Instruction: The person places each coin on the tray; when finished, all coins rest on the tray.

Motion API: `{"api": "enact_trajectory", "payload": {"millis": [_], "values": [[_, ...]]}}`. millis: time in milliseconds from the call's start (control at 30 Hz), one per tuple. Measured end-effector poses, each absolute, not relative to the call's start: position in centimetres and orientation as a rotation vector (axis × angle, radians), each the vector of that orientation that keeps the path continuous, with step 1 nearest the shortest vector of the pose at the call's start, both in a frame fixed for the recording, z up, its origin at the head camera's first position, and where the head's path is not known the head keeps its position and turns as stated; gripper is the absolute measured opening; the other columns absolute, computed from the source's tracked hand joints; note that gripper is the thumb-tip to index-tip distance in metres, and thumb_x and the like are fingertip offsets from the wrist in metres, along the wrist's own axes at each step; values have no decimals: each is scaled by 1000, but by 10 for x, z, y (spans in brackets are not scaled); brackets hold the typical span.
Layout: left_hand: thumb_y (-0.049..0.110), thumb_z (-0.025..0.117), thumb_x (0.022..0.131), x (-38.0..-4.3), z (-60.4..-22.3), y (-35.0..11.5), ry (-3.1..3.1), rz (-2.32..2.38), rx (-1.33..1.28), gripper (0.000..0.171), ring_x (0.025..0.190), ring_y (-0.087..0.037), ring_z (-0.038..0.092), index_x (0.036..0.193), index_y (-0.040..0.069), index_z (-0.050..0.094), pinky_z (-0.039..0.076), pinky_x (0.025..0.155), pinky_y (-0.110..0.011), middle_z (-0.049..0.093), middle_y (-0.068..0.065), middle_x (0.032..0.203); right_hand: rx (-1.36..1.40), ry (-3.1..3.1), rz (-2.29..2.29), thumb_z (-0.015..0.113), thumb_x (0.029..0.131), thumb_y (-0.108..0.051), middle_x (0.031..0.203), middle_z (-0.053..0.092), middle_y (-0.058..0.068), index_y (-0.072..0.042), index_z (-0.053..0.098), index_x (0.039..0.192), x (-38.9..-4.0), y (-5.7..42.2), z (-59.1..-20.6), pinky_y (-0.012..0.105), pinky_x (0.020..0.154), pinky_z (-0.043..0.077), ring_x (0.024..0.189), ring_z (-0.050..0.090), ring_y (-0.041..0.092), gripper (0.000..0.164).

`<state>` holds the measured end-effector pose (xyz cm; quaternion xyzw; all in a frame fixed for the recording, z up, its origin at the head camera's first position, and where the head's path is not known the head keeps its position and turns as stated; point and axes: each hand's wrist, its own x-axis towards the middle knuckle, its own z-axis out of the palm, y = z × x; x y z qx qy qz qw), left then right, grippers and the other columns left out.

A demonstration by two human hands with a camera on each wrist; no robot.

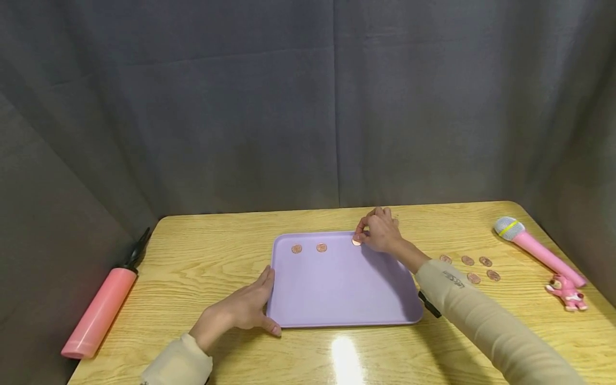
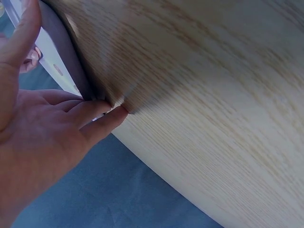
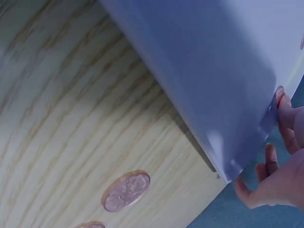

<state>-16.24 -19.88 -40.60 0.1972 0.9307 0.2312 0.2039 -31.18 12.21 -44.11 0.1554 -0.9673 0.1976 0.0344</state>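
Note:
A lilac tray [image 1: 337, 289] lies on the wooden table. My left hand [image 1: 247, 307] rests against its front left corner, fingers along the left side and thumb at the front edge. In the left wrist view the fingers [image 2: 102, 124] reach out fairly straight beside the tray wall. Near the tray's back edge my right hand [image 1: 380, 232] pinches a copper-coloured coin [image 1: 356, 242] between thumb and fingertips, low over the tray surface. To its left, a coin [image 1: 297, 248] and another coin [image 1: 321, 247] lie flat in a row along the back of the tray.
Several loose coins [image 1: 474, 278] lie on the table right of the tray. A pink toy microphone [image 1: 539, 248] and a small pink figure [image 1: 567, 293] are at the far right. A pink hand pump [image 1: 101, 313] lies at the left edge. A black object [image 1: 430, 305] shows beside the tray.

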Motion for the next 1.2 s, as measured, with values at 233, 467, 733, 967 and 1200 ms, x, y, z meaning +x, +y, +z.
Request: {"api": "enact_trajectory", "payload": {"millis": [233,467,733,967,1200], "values": [[36,86,65,-161,-405,-199,2601,645,556,126,145,-39,12,149,-15,8,17,117,-47,2,-32,156,578,-2886,684,78,83,-21,107,66,15,-14,69,78,-308,124,-448,51,79,45,105,47,35,13],[36,86,65,-163,-405,-198,2595,632,557,126,145,-39,13,150,-14,7,18,117,-46,1,-31,157,632,-2812,669,79,82,-22,103,62,15,-14,67,78,-302,126,-458,54,77,46,101,48,36,15],[38,86,65,-163,-408,-199,2599,605,573,126,144,-40,15,149,-14,7,20,116,-47,2,-32,156,682,-2738,753,78,84,-20,93,70,9,-9,71,82,-302,143,-453,48,79,43,97,52,32,13],[40,87,62,-164,-414,-210,2640,662,612,127,144,-40,16,148,-15,11,21,116,-50,8,-31,156,753,-2756,790,73,87,-9,88,71,8,-4,69,87,-297,209,-431,50,88,43,89,61,31,6],[40,88,62,-165,-418,-216,2680,668,607,126,144,-39,18,149,-14,14,21,115,-50,12,-30,155,720,-2939,701,75,85,-12,80,65,-3,-5,69,92,-281,289,-410,28,59,47,68,56,13,12]]}}
